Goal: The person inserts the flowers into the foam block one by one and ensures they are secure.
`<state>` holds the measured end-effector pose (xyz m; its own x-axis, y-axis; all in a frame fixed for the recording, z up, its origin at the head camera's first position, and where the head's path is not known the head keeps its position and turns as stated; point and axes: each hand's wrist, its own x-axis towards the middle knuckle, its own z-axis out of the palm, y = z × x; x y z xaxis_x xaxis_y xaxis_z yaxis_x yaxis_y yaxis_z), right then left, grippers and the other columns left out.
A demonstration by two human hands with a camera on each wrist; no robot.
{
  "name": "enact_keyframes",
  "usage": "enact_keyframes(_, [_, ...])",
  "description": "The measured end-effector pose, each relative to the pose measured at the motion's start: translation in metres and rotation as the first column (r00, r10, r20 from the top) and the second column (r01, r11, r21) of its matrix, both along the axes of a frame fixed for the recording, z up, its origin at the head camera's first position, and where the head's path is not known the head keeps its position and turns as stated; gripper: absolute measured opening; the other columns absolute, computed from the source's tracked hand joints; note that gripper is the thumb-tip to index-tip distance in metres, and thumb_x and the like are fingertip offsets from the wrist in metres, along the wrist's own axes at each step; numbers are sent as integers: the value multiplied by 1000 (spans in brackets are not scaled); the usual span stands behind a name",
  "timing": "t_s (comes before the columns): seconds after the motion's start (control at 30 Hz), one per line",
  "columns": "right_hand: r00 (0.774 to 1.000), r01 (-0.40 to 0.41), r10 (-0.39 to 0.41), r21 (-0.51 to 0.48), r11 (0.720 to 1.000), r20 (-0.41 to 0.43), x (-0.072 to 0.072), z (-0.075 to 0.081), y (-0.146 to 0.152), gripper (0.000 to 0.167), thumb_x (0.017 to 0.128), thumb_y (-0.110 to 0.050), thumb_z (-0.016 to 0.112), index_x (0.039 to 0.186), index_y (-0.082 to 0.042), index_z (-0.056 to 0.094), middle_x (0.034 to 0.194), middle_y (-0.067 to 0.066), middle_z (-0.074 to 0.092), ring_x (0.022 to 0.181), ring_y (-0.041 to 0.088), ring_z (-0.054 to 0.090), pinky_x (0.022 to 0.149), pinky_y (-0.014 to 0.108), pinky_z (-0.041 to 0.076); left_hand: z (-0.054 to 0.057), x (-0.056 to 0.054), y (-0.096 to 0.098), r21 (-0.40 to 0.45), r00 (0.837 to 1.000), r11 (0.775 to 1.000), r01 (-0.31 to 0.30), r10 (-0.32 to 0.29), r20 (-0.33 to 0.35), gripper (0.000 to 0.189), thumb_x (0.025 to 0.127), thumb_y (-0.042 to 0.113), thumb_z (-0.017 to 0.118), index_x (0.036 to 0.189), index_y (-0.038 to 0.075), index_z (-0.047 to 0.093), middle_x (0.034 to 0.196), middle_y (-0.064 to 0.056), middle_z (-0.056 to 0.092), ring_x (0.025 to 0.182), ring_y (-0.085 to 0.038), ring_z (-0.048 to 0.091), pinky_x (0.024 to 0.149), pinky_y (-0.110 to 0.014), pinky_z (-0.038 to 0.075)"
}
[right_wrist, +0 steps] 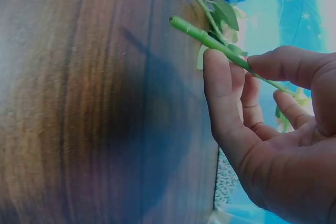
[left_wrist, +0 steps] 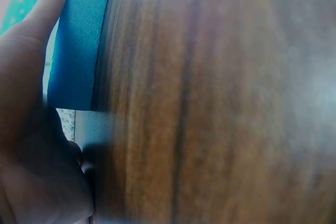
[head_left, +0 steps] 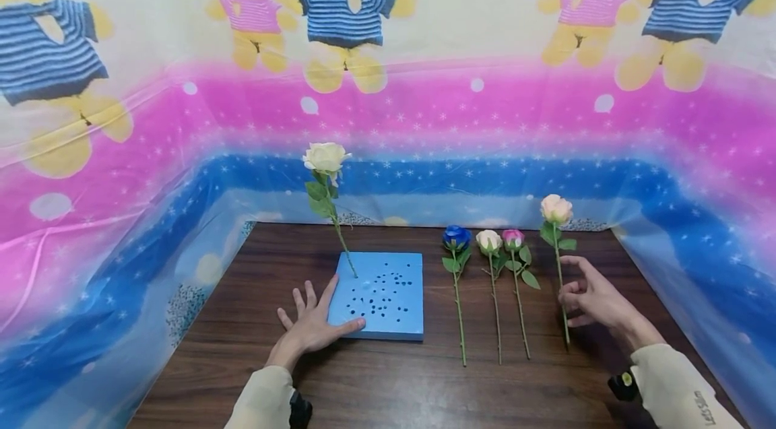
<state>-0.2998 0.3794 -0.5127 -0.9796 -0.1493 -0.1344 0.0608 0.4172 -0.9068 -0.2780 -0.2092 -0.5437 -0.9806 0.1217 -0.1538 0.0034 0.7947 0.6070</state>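
My left hand rests spread at the left side of a blue foam block, its thumb lying on the block's near left corner. Several small holes dot the block's top, and a white rose stands in it near the back left, leaning left. At the right, my right hand pinches the stem of a peach rose between thumb and fingers, bloom upward. The right wrist view shows the cut end of the green stem poking out past the fingertips, over the table.
Between block and right hand, a blue rose, a cream rose and a pink rose lie side by side on the dark wooden table, blooms toward the back. A patterned cloth hangs behind and along the sides.
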Motion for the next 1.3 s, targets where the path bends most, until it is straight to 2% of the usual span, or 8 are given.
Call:
enact_keyframes(0.1, [1000, 16, -16, -8, 1000, -15, -1, 5, -2, 81, 109, 5, 58, 174, -15, 15, 117, 27, 62, 94, 34, 71, 71, 56, 68, 0, 0, 0, -1, 1000, 1000, -1, 1, 0, 122, 90, 83, 73, 182, 34, 9, 181, -31, -18, 164, -58, -25, 116, -88, -22])
enact_keyframes(0.2, [998, 8, -9, -21, 1000, -59, -2, 7, -2, 83, 110, 6, 59, 175, -15, 12, 120, 29, 60, 99, 39, 72, 72, 58, 68, -1, 0, -1, -7, 1000, 1000, -3, 3, 4, 123, 90, 83, 73, 182, 35, 7, 182, -31, -18, 164, -58, -26, 116, -88, -22])
enact_keyframes(0.33, [992, 9, -13, -29, 1000, -124, -5, 8, -3, 83, 110, 6, 59, 176, -16, 12, 122, 30, 59, 102, 40, 73, 71, 58, 68, -3, 0, -1, -5, 1000, 1000, -2, 2, 2, 122, 90, 83, 72, 182, 34, 9, 181, -31, -17, 164, -58, -25, 116, -88, -22])
enact_keyframes(0.6, [975, 5, -11, -26, 1000, -221, -11, 21, -9, 82, 111, 5, 59, 175, -17, 12, 121, 32, 57, 99, 21, 75, 72, 60, 68, -3, 0, -1, 9, 1000, 1000, -3, 3, -8, 125, 88, 85, 73, 182, 32, 10, 181, -32, -16, 164, -59, -24, 116, -87, -25])
enact_keyframes(0.7, [966, 2, -9, -28, 1000, -258, -14, 27, -11, 80, 111, 6, 59, 173, -16, 13, 119, 33, 56, 97, 20, 74, 72, 61, 68, -1, 0, -1, 10, 1000, 1000, -3, 3, -11, 124, 89, 85, 73, 182, 32, 11, 181, -33, -15, 164, -59, -23, 116, -87, -24])
enact_keyframes(0.87, [946, 1, -4, -9, 1000, -325, -19, 35, -16, 80, 112, 7, 57, 173, -18, 13, 117, 33, 58, 92, 17, 74, 69, 56, 68, 1, -1, 0, -2, 1000, 1000, -5, 5, -6, 122, 90, 82, 74, 182, 32, 11, 181, -33, -15, 164, -61, -22, 115, -89, -22])
enact_keyframes(1.1, [904, 19, -11, 13, 1000, -427, -28, 47, -24, 82, 109, 8, 62, 171, -15, 13, 114, 30, 60, 90, 11, 74, 67, 51, 68, 0, 0, 0, 3, 1000, 1000, -6, 6, -9, 122, 89, 84, 72, 182, 32, 12, 181, -34, -14, 164, -60, -22, 116, -88, -22])
enact_keyframes(1.3, [869, 27, -7, 33, 999, -495, -33, 59, -34, 83, 107, 10, 64, 170, -14, 17, 111, 29, 60, 89, 17, 73, 64, 41, 68, -2, -1, 0, -3, 1000, 1000, -8, 8, -12, 124, 88, 86, 72, 182, 32, 11, 182, -32, -15, 165, -59, -23, 117, -87, -22])
